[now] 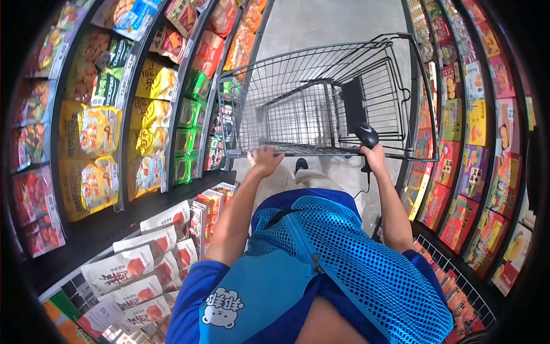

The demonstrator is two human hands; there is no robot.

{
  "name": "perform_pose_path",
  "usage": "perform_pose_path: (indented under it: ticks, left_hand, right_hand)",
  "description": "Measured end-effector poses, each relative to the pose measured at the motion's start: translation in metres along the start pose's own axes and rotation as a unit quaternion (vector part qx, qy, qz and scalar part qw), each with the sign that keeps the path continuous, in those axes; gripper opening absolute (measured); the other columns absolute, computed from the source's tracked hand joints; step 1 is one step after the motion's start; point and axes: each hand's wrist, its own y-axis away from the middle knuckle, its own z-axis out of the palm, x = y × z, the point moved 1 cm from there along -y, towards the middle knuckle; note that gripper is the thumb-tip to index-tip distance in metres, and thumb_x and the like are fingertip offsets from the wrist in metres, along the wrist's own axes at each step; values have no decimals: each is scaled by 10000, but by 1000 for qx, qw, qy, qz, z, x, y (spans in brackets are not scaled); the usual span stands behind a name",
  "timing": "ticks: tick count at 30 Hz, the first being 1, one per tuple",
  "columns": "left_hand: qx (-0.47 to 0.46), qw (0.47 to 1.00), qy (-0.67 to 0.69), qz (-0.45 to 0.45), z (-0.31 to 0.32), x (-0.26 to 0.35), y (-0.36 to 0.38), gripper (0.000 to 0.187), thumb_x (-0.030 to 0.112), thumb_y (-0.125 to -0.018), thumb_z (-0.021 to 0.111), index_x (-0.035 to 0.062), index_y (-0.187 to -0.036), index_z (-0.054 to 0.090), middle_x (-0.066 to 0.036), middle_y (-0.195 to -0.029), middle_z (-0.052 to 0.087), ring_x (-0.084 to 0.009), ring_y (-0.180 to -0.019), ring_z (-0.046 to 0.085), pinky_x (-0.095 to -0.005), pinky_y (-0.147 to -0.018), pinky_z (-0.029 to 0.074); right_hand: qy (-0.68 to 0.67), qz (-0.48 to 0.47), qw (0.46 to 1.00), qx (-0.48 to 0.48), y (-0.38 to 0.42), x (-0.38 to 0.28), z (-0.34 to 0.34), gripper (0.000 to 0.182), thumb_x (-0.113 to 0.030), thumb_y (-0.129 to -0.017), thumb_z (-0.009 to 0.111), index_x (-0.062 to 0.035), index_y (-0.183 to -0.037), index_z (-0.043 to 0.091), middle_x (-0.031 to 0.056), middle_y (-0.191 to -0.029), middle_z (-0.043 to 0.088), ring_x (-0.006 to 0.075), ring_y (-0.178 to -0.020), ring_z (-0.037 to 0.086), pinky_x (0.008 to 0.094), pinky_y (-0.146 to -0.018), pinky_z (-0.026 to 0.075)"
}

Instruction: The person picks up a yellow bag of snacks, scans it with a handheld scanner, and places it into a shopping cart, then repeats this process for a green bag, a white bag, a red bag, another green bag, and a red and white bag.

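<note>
Cart (351,103): standing on the aisle floor (321,23).
Left grip (265,161): at the cart's near bar (321,152), thumb spread; whether it closes, I cannot tell.
Right grip (374,157): clasped around the black scanner (366,135), beside the cart's near bar.
Snack bags (91,132): left of the cart.
Boxes (475,123): right of the cart.

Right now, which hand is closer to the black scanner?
Right. The right hand holds the black scanner; the left hand is well off to its left, not touching it.
</note>
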Motion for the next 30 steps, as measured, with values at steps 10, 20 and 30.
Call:
perform_pose_path:
  ticks: [10, 20, 30]
  left_hand:
    - [-11, 1000, 26, 8, -17, 7, -25, 603, 615, -896, 502, 202, -1333, 529, -129, -1487, 309, -342, -1420, 192, -610, -1138, -10]
    - [38, 999, 15, 26, -9, -12, -43, 600, 622, -892, 511, 211, -1330, 503, -156, -1505, 293, -346, -1418, 198, -613, -1129, 0]
    - [41, 998, 9, 45, -11, -18, -50, 617, 621, -900, 491, 197, -1347, 482, -164, -1510, 268, -369, -1415, 192, -611, -1129, -23]
  right_hand:
    - [31, 9, 999, 5, -20, -18, 2, 274, -236, -666, 687, -36, -850, 724, 113, -728, 693, 230, -713, 659, 345, -712, 487]
    - [30, 15, 999, -13, -25, -9, 17, 260, -216, -664, 685, -57, -862, 741, 103, -754, 708, 211, -730, 673, 331, -720, 496]
    - [37, 23, 999, 7, -25, -17, 23, 273, -235, -667, 692, -32, -845, 733, 128, -754, 706, 241, -736, 678, 347, -722, 498]
